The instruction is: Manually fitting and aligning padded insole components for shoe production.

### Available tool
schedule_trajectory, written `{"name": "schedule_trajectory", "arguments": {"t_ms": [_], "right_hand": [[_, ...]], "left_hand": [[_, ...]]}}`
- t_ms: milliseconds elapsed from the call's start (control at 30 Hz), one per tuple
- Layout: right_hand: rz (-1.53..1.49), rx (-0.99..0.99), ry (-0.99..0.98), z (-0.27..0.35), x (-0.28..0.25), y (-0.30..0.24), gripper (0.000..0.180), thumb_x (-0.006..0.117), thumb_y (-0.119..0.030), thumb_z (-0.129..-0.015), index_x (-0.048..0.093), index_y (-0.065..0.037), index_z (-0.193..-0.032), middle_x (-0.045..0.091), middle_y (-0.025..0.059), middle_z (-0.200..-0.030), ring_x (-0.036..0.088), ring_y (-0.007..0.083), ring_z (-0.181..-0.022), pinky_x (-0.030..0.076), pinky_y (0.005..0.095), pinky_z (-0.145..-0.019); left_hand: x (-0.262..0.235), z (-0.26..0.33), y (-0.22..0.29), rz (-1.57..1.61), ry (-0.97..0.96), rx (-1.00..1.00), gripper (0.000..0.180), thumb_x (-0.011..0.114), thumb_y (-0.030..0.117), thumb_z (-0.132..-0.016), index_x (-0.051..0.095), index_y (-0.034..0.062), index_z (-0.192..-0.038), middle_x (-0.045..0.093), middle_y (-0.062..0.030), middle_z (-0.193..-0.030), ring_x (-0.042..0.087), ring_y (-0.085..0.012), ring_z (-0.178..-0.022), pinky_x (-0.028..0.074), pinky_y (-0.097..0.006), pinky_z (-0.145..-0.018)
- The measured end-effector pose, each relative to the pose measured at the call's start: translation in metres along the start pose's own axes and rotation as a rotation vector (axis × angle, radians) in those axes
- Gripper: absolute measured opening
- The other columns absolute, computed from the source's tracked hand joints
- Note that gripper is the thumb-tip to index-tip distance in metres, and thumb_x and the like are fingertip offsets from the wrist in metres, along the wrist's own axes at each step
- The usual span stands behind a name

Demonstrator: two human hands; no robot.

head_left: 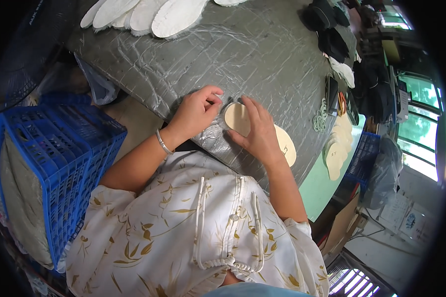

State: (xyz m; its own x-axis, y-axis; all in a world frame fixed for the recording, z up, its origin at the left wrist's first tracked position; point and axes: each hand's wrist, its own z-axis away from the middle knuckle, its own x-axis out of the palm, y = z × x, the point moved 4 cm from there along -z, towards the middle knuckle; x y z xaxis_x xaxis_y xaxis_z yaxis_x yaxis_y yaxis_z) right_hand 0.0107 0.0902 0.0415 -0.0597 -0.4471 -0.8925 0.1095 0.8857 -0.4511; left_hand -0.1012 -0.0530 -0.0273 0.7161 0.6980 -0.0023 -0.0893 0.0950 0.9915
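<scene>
My right hand (256,129) is closed over a cream shoe insole (287,144), thumb on one edge and fingers on the other. One rounded end shows between thumb and fingers; the wider end, with a small dark mark, comes out under the wrist. To its left, my left hand (197,114) is apart from the insole, its fingers curled in toward the thumb. Whatever those fingers may pinch is too small to make out. Both hands are over the near part of a table covered in wrinkled grey sheeting (203,59).
White fluffy insoles (176,17) lie along the far left edge. At right, more cream insoles (336,151) overlap in a row on a green surface (317,190), near pale green rings (320,119) and orange-handled scissors (342,104). Blue plastic crates (79,163) stand left of the table.
</scene>
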Motion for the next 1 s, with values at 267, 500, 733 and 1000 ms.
{"name": "schedule_trajectory", "arguments": {"t_ms": [267, 500, 733, 1000], "right_hand": [[-0.169, 0.055, 0.055, 0.006, -0.015, -0.002, 0.081, 0.083, -0.013, -0.071, 0.042, -0.006, -0.141, 0.056, 0.0194, -0.128, 0.057, 0.0382, -0.114, 0.049, 0.0437, -0.095], [-0.276, 0.021, 0.150, 0.023, -0.038, 0.005, 0.079, 0.083, -0.009, -0.073, 0.043, -0.006, -0.140, 0.056, 0.0183, -0.131, 0.058, 0.0357, -0.117, 0.049, 0.0405, -0.097], [-0.794, 0.037, 0.387, 0.042, -0.050, 0.039, 0.076, 0.076, -0.006, -0.073, 0.040, -0.002, -0.140, 0.049, 0.0138, -0.134, 0.051, 0.0265, -0.125, 0.044, 0.0418, -0.105], [-0.643, 0.044, 0.424, 0.050, -0.079, 0.043, 0.087, 0.078, -0.008, -0.073, 0.033, -0.001, -0.147, 0.052, 0.0160, -0.137, 0.052, 0.0277, -0.127, 0.041, 0.0406, -0.106]], "left_hand": [[0.019, 0.012, 0.007, 0.322, -0.123, -0.269, 0.041, 0.064, 0.010, -0.093, 0.053, -0.0050, -0.129, 0.065, -0.0119, -0.113, 0.065, -0.0117, -0.084, 0.053, -0.024, -0.066], [0.037, 0.013, 0.016, 0.388, -0.250, -0.267, 0.021, 0.069, 0.012, -0.090, 0.067, -0.0012, -0.107, 0.070, -0.0030, -0.087, 0.061, -0.0068, -0.073, 0.049, -0.021, -0.064], [0.042, 0.005, 0.007, 0.387, -0.199, -0.207, 0.011, 0.064, 0.009, -0.093, 0.067, -0.0002, -0.098, 0.069, -0.0046, -0.087, 0.062, -0.0080, -0.076, 0.050, -0.022, -0.067], [0.054, 0.003, 0.007, 0.738, -0.252, -0.113, 0.013, 0.061, 0.001, -0.091, 0.059, -0.0007, -0.104, 0.065, -0.0060, -0.100, 0.060, -0.0103, -0.092, 0.048, -0.025, -0.086]]}}
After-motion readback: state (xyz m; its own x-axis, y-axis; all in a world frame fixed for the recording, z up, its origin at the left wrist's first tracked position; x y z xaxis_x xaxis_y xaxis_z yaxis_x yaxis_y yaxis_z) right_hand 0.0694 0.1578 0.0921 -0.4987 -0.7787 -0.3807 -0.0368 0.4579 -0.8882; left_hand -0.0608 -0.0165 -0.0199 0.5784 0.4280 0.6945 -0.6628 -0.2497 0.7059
